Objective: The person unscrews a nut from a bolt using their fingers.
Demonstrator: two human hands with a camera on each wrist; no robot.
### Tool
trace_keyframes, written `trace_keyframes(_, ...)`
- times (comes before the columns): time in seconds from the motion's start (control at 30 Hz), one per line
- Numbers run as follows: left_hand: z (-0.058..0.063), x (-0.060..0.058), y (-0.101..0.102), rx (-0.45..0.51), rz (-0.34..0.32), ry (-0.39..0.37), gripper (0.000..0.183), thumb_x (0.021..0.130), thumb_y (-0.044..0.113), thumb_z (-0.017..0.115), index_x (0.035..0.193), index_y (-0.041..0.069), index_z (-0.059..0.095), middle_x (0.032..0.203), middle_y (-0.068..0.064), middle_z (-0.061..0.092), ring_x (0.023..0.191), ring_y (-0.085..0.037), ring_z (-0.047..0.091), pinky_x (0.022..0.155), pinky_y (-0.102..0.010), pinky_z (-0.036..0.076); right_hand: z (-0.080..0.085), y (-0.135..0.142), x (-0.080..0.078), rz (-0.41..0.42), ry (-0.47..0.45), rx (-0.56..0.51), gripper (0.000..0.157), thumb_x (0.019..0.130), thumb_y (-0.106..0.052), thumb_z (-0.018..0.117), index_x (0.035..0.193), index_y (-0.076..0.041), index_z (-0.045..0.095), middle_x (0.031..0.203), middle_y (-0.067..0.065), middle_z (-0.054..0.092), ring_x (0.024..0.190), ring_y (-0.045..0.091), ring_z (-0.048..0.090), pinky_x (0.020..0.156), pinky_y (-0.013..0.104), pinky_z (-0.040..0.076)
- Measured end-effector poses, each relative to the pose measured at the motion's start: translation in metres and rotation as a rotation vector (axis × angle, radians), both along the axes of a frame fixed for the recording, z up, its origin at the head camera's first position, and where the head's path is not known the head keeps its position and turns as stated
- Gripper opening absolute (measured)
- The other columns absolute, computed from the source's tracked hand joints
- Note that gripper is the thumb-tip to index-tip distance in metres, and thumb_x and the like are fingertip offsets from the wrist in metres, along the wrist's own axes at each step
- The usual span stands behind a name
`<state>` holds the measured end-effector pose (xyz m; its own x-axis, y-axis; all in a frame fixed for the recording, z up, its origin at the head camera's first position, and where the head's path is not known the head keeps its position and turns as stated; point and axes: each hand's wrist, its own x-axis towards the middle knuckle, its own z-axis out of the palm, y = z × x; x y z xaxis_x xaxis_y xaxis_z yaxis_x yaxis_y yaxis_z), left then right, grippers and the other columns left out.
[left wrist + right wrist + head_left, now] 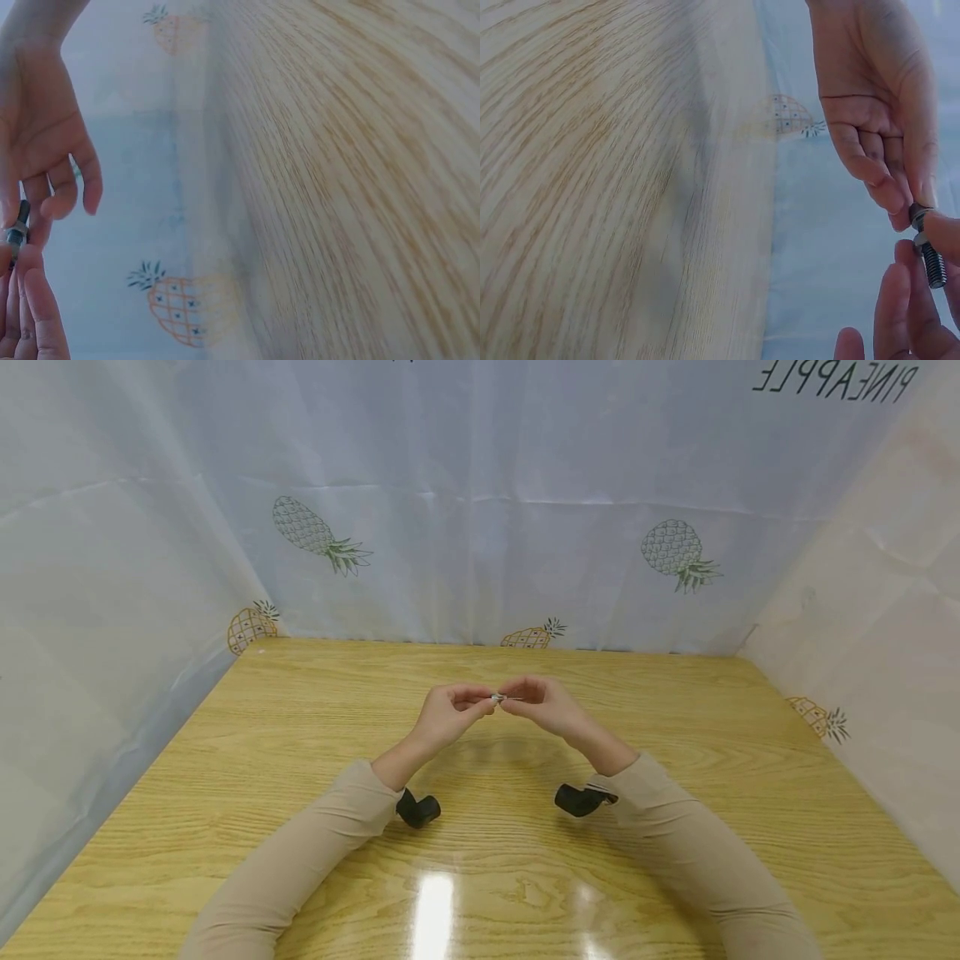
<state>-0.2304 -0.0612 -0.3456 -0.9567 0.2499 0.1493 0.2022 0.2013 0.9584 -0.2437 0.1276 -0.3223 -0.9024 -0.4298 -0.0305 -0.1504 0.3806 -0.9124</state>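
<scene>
One bolt (930, 258) sits between the left hand (448, 712), pinching one end, and the right hand (553, 705), pinching by the nut (920, 239), which already appears threaded partway, bare thread remaining toward that palm.

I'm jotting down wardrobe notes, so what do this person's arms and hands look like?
The long sleeves are plain beige. The left hand and right hand are bare, without gloves. A black, rounded piece shows near each cuff.

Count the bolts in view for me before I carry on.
1: a threaded bolt, held between the left hand and right hand, above the wood-grain table. Others could be hidden behind the hands.
</scene>
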Motion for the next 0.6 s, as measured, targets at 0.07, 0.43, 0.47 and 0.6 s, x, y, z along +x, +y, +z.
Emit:
trace_keyframes(0.07, -0.0001, -0.0001, 0.0001, 0.001, 0.002, -0.002, 0.026, 0.087, 0.021, 0.062, 0.108, 0.006, 0.066, 0.103, -0.015, 0.067, 0.097, -0.036, 0.062, 0.084, -0.045, 0.051, -0.0004, 0.0007, -0.0003, -0.002, 0.008, 0.005, 0.033, 0.088, -0.021, 0.061, 0.117, -0.007, 0.056, 0.121, 0.014, 0.056, 0.111, 0.029, 0.054, 0.095, 0.045, 0.045)
trace_keyframes(0.43, 0.0005, 0.0, -0.0005, -0.001, 0.012, -0.012, 0.026, 0.087, 0.022, 0.062, 0.108, 0.006, 0.066, 0.103, -0.014, 0.067, 0.098, -0.036, 0.062, 0.084, -0.045, 0.051, -0.0011, 0.0009, -0.0014, 0.012, -0.019, 0.007, 0.032, 0.09, -0.023, 0.057, 0.117, -0.006, 0.056, 0.117, 0.016, 0.059, 0.11, 0.033, 0.054, 0.096, 0.049, 0.042)
trace_keyframes(0.47, 0.0002, -0.0002, -0.0005, 0.004, 0.01, -0.014, 0.026, 0.087, 0.021, 0.062, 0.108, 0.006, 0.066, 0.103, -0.014, 0.067, 0.098, -0.036, 0.061, 0.085, -0.046, 0.05, -0.0011, 0.0009, -0.0012, 0.009, -0.014, 0.008, 0.032, 0.09, -0.021, 0.058, 0.118, -0.006, 0.056, 0.118, 0.016, 0.058, 0.109, 0.032, 0.054, 0.096, 0.048, 0.043)
trace_keyframes(0.6, -0.0005, -0.0006, -0.0004, 0.012, 0.005, -0.016, 0.026, 0.087, 0.021, 0.062, 0.107, 0.006, 0.066, 0.103, -0.015, 0.067, 0.098, -0.037, 0.061, 0.085, -0.046, 0.05, -0.0003, 0.0004, -0.0006, 0.0, -0.007, 0.003, 0.036, 0.088, -0.02, 0.06, 0.121, -0.007, 0.053, 0.121, 0.016, 0.055, 0.108, 0.03, 0.054, 0.096, 0.049, 0.043)
